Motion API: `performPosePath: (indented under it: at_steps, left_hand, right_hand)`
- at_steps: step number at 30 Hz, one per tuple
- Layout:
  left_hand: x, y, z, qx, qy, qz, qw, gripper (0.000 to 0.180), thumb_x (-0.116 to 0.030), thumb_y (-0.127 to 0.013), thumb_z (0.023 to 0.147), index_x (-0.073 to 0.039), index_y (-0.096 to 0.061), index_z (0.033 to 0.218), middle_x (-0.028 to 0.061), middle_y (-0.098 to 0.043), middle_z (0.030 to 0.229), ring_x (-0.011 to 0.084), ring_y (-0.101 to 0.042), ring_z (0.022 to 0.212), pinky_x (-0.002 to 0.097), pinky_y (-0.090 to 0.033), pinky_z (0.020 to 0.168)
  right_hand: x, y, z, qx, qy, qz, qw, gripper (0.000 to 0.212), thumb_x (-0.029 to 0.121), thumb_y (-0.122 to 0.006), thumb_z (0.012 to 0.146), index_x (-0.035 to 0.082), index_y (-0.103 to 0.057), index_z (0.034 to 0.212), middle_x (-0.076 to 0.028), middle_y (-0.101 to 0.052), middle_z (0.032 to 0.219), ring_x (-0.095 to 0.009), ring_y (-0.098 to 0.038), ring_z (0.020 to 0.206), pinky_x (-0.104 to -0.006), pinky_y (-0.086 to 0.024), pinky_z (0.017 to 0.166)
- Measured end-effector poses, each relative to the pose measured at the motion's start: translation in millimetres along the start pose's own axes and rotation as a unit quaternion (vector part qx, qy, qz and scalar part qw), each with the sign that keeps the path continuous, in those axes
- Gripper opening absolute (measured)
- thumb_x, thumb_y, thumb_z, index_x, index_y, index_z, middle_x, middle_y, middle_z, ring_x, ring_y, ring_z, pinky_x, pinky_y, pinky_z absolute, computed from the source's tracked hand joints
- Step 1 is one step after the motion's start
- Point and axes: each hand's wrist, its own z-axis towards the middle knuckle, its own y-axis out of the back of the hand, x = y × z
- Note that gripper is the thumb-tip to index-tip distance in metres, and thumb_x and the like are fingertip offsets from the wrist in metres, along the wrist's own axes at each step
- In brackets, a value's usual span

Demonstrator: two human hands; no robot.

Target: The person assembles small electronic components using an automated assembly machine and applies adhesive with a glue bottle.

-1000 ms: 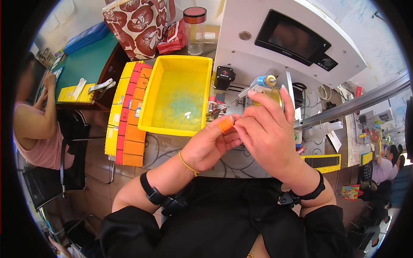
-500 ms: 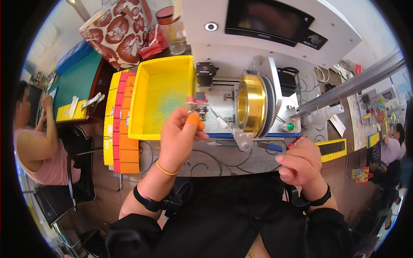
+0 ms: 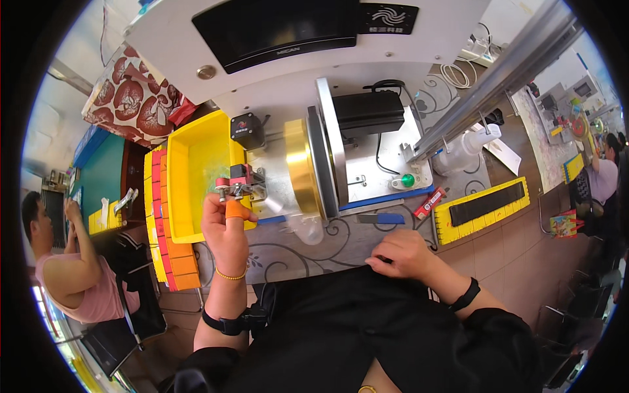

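Note:
My left hand (image 3: 226, 229) is closed at a small red-and-metal fitting (image 3: 241, 182) on the bench machine, an orange finger cot (image 3: 237, 211) on its thumb. The fingertips touch the fitting's lower side; what they pinch is hidden. Right of it stands a gold drum (image 3: 300, 167) with a dark disc behind it; the drum's lower edge and a bracket there are smeared, as if turning. My right hand (image 3: 403, 254) is loosely curled at the table's near edge, with nothing visible in it. A blue-handled flat tool (image 3: 383, 219) lies just beyond it.
Left of the machine is a yellow bin (image 3: 180, 177), beside yellow, red and orange segmented strips (image 3: 171, 242). A red packet (image 3: 430, 203), a yellow tray with a black strip (image 3: 485, 208) and a clear bottle (image 3: 462, 152) lie or stand right. A person (image 3: 75, 262) sits far left.
The view has shifted, so the machine appears further left. My right hand has come down to the table edge. The drum's bracket, sharp before, is now blurred. My left hand remains at the fitting.

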Motion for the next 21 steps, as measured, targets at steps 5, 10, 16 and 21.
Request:
performPosePath:
  at_steps: [5, 10, 16, 21]
  left_hand:
    - [1, -2, 1, -0.006, -0.013, 0.015, 1.0, 0.005, 0.001, -0.046, 0.093, -0.004, -0.046, 0.092, 0.0068, -0.059, 0.068, 0.0135, -0.058, 0.058, 0.0241, -0.048, 0.06]
    - [-2, -3, 3, 0.005, -0.018, 0.01, 1.0, 0.006, 0.001, -0.044, 0.092, -0.004, -0.047, 0.093, 0.0065, -0.057, 0.069, 0.0136, -0.057, 0.058, 0.0239, -0.047, 0.061]
    - [2, -1, 6, -0.006, -0.013, -0.023, 1.0, 0.005, -0.001, -0.046, 0.093, -0.005, -0.048, 0.091, 0.0054, -0.056, 0.067, 0.0124, -0.054, 0.057, 0.0238, -0.045, 0.061]
    - [3, 12, 7, 0.001, -0.032, 0.001, 0.999, 0.004, -0.005, -0.048, 0.096, -0.005, -0.048, 0.092, 0.0041, -0.056, 0.066, 0.0111, -0.054, 0.057, 0.0235, -0.044, 0.06]
  right_hand:
    - [-3, 4, -3, -0.011, 0.019, 0.05, 0.999, 0.022, 0.024, -0.077, 0.074, 0.012, -0.059, 0.069, -0.002, -0.055, 0.062, -0.022, -0.058, 0.057, -0.0324, -0.044, 0.053]
    - [1, 20, -7, -0.016, -0.013, 0.14, 0.99, 0.014, 0.018, -0.076, 0.074, 0.011, -0.063, 0.071, -0.001, -0.057, 0.062, -0.02, -0.057, 0.053, -0.0312, -0.043, 0.05]
    - [31, 94, -15, -0.135, -0.01, 0.201, 0.97, 0.004, 0.011, -0.069, 0.072, 0.008, -0.068, 0.073, -0.003, -0.059, 0.06, -0.016, -0.054, 0.049, -0.0276, -0.041, 0.047]
    - [81, 168, -25, -0.346, 0.038, 0.24, 0.906, 0.033, 0.041, -0.067, 0.084, 0.008, -0.066, 0.08, 0.0, -0.055, 0.067, -0.015, -0.047, 0.057, -0.0295, -0.033, 0.05]
